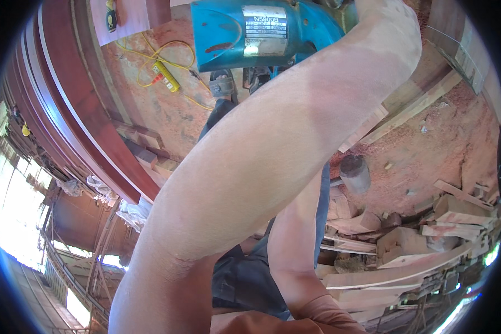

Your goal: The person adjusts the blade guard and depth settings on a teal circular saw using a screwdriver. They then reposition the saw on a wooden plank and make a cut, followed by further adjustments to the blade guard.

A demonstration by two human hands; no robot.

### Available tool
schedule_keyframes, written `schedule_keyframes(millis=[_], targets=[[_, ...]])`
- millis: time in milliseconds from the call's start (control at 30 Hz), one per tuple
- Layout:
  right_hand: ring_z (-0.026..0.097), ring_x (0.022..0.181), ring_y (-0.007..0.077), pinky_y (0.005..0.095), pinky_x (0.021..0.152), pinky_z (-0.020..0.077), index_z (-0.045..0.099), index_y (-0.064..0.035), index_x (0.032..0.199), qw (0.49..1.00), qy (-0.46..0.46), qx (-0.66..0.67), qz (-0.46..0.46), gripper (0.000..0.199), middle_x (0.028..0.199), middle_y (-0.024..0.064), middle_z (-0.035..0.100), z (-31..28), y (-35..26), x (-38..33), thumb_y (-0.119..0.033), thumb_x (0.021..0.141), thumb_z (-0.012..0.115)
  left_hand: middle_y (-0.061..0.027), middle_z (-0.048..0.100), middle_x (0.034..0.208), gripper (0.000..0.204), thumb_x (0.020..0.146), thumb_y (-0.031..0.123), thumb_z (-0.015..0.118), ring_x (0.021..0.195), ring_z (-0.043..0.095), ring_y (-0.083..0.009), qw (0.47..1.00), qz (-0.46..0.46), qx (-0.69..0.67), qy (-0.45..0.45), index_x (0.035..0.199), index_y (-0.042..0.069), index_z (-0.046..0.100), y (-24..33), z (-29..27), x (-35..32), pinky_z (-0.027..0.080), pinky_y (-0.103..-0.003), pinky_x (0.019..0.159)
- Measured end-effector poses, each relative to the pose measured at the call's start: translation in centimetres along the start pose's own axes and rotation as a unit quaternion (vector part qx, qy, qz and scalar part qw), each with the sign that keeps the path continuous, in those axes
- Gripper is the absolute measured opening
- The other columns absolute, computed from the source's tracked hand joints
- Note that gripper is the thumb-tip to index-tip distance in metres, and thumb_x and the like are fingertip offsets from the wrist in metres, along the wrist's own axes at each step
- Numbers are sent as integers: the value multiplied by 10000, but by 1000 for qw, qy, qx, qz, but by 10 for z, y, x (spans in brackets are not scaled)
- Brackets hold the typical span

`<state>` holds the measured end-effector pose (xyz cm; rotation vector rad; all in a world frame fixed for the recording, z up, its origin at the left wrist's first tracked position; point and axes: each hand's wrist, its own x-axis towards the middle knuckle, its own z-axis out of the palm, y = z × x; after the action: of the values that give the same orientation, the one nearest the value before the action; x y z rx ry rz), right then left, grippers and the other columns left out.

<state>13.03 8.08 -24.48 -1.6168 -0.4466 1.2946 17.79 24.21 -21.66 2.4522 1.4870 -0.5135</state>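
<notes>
A teal circular saw [267, 33] with a silver label on its motor housing is at the top of the head view, partly cut off by the edge. My left forearm crosses the picture from lower left to upper right. Beside the saw's right end, my left hand [389, 22] bends up toward the top edge, and its fingers are out of sight. From below, my right arm rises and passes behind the left forearm, which hides the right hand. What that hand touches does not show.
A yellow power strip [166, 77] with a looped cord lies on the dusty, reddish floor. Long reddish-brown boards [94, 111] stand along the left. Wood offcuts [406, 245] pile up at lower right, near a short round block [355, 173]. A sandalled foot [222, 84] is below the saw.
</notes>
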Motion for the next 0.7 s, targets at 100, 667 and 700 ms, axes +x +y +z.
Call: schedule_keyframes(millis=[100, 667, 700], targets=[[662, 858, 125, 296, 779, 527, 702, 46, 1075, 1000, -1, 3, 5, 261, 953, 51, 744, 2, -6, 1, -105, 899, 823, -255, 693, 1305, 397, 947, 252, 644, 1325, 603, -382, 999, 18, -33, 4, 1222, -18, 736, -6, -12, -4, 351, -588, 1154], [629, 620, 77, 252, 553, 476, 709, 17, 986, 1000, -2, -8, -25, 101, 808, 39, 713, 21, -40, 9, 18, 930, 794, -91, 701, 1135, 600, 1002, 486, 714, 1053, 682, -146, 604, -369, -703, 63, 1316, -18, 627, -183, 15, -132, 553, -311, 934], [628, 620, 77, 252, 553, 474, 709, 16, 981, 999, -1, -19, -26, 99, 801, 35, 712, 21, -40, 9, 13, 932, 795, -88, 700, 1122, 600, 997, 487, 717, 1034, 682, -148, 601, -357, -710, 85, 1314, -16, 630, -182, 21, -132, 556, -315, 921]])
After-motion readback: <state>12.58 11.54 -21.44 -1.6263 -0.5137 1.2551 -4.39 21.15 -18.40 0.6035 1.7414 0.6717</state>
